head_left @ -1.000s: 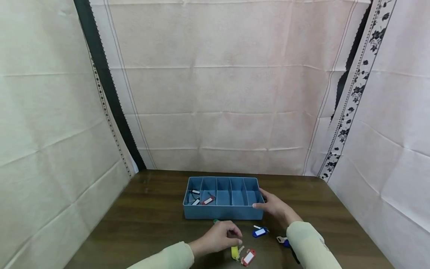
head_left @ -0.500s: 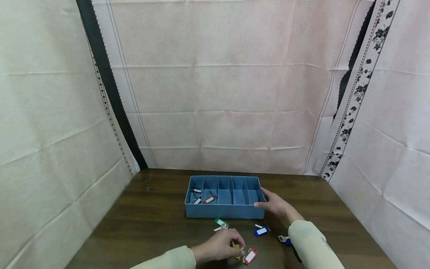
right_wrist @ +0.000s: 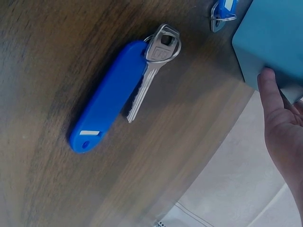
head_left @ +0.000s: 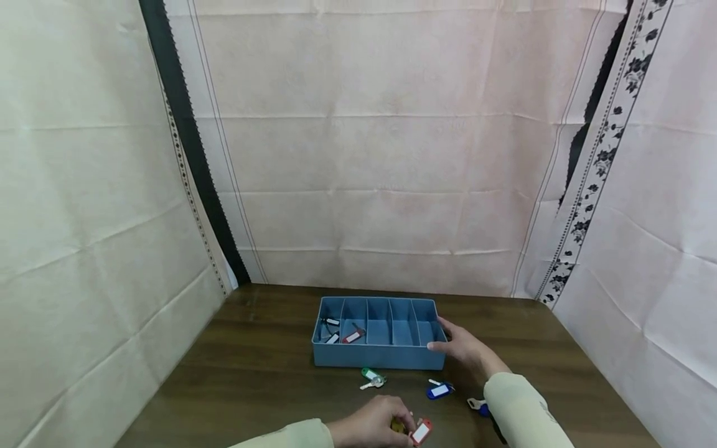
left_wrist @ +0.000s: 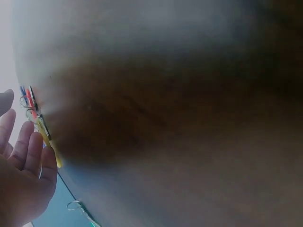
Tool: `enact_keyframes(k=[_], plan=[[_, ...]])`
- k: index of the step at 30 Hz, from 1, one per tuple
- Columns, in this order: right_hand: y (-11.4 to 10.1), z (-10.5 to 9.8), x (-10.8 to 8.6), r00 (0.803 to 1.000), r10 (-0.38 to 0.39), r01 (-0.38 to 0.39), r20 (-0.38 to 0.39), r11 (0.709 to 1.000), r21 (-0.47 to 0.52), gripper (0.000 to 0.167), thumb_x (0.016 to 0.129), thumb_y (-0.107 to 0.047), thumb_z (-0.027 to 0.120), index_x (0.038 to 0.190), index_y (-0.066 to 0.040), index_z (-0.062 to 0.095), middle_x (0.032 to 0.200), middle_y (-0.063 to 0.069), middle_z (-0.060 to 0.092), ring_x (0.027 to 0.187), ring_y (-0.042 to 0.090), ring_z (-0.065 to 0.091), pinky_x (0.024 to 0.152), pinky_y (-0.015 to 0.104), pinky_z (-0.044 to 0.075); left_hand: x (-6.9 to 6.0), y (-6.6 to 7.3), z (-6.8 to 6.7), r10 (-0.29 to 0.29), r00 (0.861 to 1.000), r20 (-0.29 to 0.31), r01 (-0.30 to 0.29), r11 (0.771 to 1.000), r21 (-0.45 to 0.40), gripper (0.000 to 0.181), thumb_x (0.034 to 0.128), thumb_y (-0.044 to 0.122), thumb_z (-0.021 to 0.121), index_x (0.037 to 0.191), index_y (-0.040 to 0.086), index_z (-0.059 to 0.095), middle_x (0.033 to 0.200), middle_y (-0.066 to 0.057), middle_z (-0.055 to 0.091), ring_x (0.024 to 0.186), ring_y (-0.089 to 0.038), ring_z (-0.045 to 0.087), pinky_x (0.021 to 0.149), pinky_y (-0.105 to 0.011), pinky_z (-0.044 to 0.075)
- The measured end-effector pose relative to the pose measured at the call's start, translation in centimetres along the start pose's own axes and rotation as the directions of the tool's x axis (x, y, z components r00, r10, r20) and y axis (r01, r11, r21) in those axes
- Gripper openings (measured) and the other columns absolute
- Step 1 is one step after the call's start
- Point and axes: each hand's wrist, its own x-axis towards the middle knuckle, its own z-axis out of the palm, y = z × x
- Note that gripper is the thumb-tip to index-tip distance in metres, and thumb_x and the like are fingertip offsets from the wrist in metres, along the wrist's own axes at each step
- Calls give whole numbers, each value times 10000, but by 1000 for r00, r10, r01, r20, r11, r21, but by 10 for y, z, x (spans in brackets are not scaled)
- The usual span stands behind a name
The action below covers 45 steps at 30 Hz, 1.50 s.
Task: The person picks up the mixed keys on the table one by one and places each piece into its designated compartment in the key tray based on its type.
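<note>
My left hand (head_left: 374,424) is low over the table at the front, its loosely bent fingers beside a yellow key tag (head_left: 398,425) and a red key tag (head_left: 421,432). In the left wrist view the yellow tag (left_wrist: 43,132) shows behind the fingers, and thumb and fingertips are apart. With my right hand (head_left: 467,350) I hold the right end of a blue divided box (head_left: 378,357), thumb on its front wall. Inside the box, black key tags (head_left: 333,339) lie in the leftmost compartment and a red key tag (head_left: 353,336) in the second.
A green key tag with its key (head_left: 372,378) lies before the box. To its right is a blue key tag (head_left: 439,391). Another blue key tag (right_wrist: 109,97) with a key lies by the right forearm. Cloth curtains (head_left: 392,186) hang behind the brown table (head_left: 269,361).
My left hand has moved right and toward the front edge, over the yellow tag to the red one, uncovering the green tag. The right hand still holds the box.
</note>
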Motion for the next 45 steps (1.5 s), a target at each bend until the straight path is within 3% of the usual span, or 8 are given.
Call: enact_keyframes(k=[6,11,13,20,27,31,38,45], plan=[[3,1,1,1000,3,-3,10,1000,9,978,853,-470,745,1571,-63,221,1547,294,284,1390,519,281,1034,689,288,5,-2,3,63,998,10,-64,985,160,120,903,187,741,1014,152,767,919,196,606,867,69,495,744,-180,419],[2,1,2,1000,3,-3,5,1000,6,977,855,-472,743,1571,-63,220,1543,300,287,1387,523,284,1031,686,297,5,5,5,122,992,-4,-112,922,371,86,885,226,755,965,203,776,943,192,603,906,75,475,756,-159,408],[2,1,2,1000,1,-1,-1,1000,2,978,853,-473,744,1570,-62,222,1539,303,291,1383,526,287,1026,687,301,5,7,6,134,991,-16,-115,903,414,64,871,231,768,934,223,777,949,199,601,925,71,479,783,-149,402],[3,2,1,1000,8,-8,8,1000,21,968,855,-455,750,1570,-65,227,1545,293,289,1393,515,279,1040,680,290,5,7,3,65,998,12,-65,929,365,71,910,227,730,962,226,778,963,221,594,919,84,468,723,-209,439],[1,1,0,1000,7,-7,-7,1000,22,966,853,-470,745,1571,-77,233,1546,288,292,1394,512,279,1041,685,282,6,10,6,166,985,-40,-130,881,455,39,893,240,751,903,219,783,895,204,586,861,86,461,731,-123,392],[1,1,0,1000,7,-7,-8,1000,19,960,855,-459,747,1572,-81,234,1548,284,293,1395,511,279,1039,685,284,9,11,5,154,988,-35,-125,900,418,42,904,224,741,905,207,780,887,207,579,861,94,458,742,-127,401],[-1,-1,2,1000,16,-16,-7,1000,25,961,850,-445,756,1572,-83,235,1543,290,297,1390,514,288,1033,681,300,13,6,0,137,990,-44,-121,955,270,79,942,230,696,948,212,772,951,214,600,922,79,501,782,-183,448],[0,1,1,1000,19,-19,-8,999,29,958,855,-443,752,1570,-73,233,1542,292,297,1389,513,291,1037,677,297,14,22,-11,150,982,-115,-123,970,211,78,937,185,695,906,187,767,921,175,628,919,54,530,826,-187,441]])
